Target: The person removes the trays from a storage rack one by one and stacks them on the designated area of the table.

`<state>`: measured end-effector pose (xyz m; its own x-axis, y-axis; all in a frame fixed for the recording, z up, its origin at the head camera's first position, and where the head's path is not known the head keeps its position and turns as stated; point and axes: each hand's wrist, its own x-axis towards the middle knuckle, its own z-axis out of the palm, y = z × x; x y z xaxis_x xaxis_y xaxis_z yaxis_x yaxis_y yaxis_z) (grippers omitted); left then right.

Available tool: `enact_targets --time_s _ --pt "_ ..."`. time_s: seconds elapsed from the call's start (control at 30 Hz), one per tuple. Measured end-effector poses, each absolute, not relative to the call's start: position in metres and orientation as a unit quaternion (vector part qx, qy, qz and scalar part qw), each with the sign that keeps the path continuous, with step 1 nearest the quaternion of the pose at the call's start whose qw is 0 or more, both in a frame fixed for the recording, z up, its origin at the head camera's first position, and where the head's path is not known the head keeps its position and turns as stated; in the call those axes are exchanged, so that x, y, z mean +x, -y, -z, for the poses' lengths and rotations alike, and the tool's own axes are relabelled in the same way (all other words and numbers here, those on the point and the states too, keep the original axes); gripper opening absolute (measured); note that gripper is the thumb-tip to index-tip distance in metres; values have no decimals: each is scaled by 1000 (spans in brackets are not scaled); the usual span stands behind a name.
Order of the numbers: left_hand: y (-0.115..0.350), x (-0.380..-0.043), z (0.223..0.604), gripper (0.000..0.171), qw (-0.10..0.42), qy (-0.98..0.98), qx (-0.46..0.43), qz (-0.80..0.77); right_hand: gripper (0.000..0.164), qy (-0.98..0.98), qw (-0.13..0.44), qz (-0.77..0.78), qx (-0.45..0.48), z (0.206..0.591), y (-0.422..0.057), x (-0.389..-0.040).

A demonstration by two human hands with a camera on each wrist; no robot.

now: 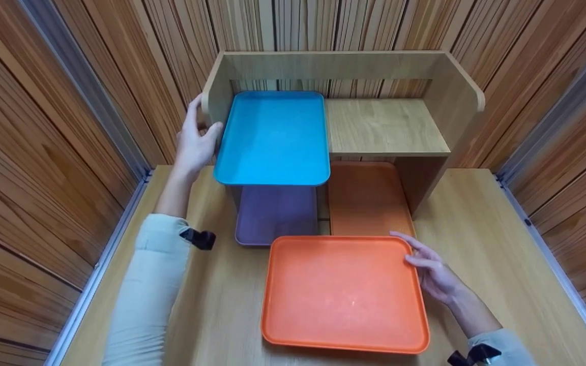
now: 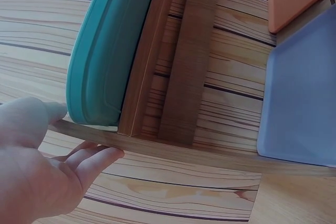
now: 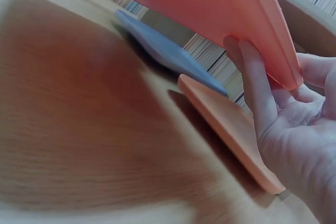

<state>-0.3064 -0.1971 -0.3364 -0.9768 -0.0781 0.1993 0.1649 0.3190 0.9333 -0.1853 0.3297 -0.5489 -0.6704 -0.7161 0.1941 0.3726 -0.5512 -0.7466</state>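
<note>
My right hand [image 1: 435, 272] grips the right edge of an orange tray [image 1: 346, 295], thumb on top. In the right wrist view its fingers [image 3: 257, 77] lie against the underside, with the tray raised over the table. At the far left, my left hand [image 1: 195, 140] holds the left side panel [image 2: 173, 153] of a wooden shelf unit [image 1: 333, 65] between thumb and fingers. Right next to that hand, a blue tray [image 1: 275, 140] lies on the upper shelf's left half, its front jutting past the shelf edge.
Below the upper shelf are a purple tray [image 1: 277, 213] at left and a second, darker orange tray [image 1: 369, 198] at right. The upper shelf board [image 1: 384, 124] shows bare at right. Wood-patterned walls [image 1: 44, 152] with metal strips flank the wooden table [image 1: 496, 244].
</note>
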Motion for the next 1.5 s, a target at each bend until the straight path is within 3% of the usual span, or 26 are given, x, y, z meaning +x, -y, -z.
enact_targets --time_s 0.67,1.2,1.5 --pt "198 -306 337 71 107 805 -19 583 64 -387 336 840 -177 587 -328 -178" --pt "197 -306 337 73 112 808 -18 578 60 -544 323 764 -123 586 -331 -174" --pt "196 -306 338 72 110 808 -18 578 74 -717 269 630 -132 575 -332 -173"
